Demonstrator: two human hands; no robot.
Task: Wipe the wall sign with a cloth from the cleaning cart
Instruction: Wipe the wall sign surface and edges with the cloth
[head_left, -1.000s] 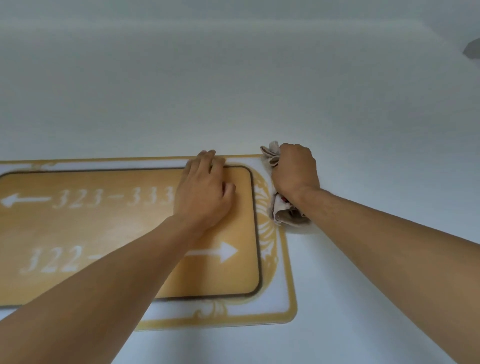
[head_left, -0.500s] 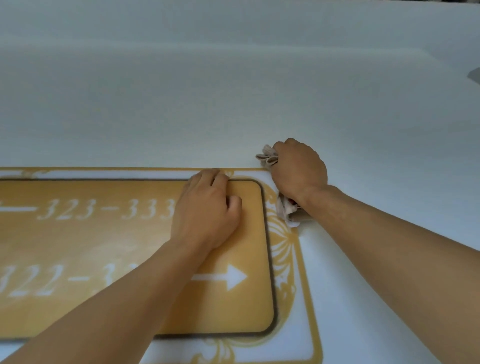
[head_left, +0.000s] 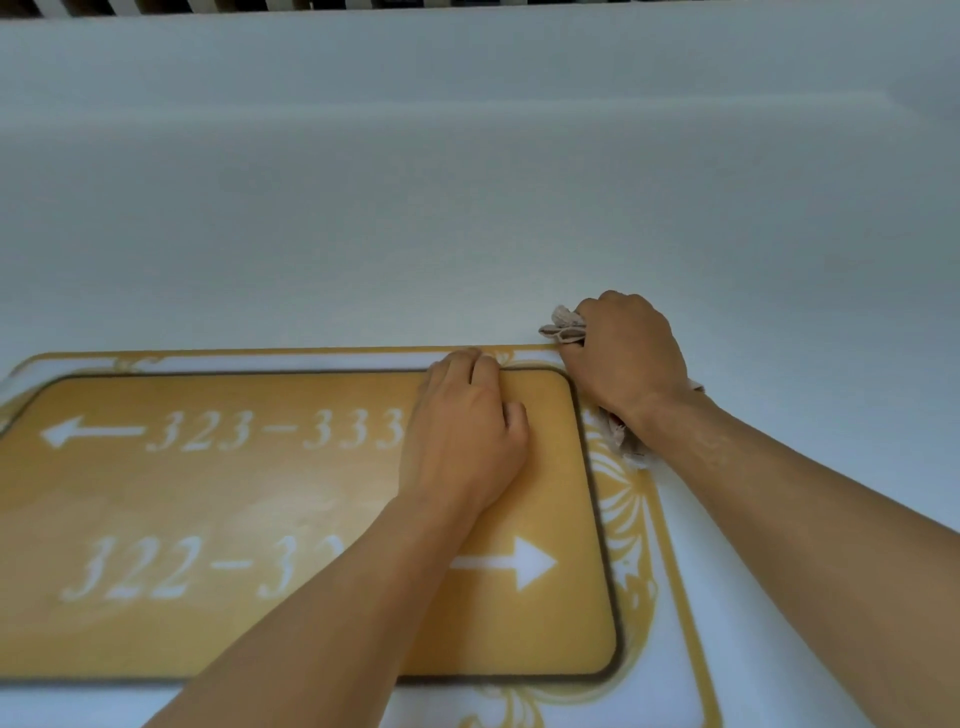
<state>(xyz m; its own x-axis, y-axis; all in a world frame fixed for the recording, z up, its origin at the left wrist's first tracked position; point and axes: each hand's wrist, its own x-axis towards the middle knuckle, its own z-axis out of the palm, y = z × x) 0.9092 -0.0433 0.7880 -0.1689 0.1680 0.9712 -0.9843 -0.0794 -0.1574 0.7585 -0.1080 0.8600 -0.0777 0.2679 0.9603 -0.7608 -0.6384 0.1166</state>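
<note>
Gold and white, the sign (head_left: 260, 493) hangs on a pale wall (head_left: 467, 208). Your left hand (head_left: 467, 441) rests on the sign's upper right part, fingers loosely bent, likely to steady it. Your right hand (head_left: 623, 358) clenches the bunched cloth (head_left: 563, 327) at the sign's top right corner, probably wiping the border.

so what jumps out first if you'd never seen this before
A big yellow sign with white room numbers and arrows fills the lower left of the wall. The left hand rests on its upper right part. Beside it, the right hand grips a bunched cloth at the sign's top right corner.
</note>
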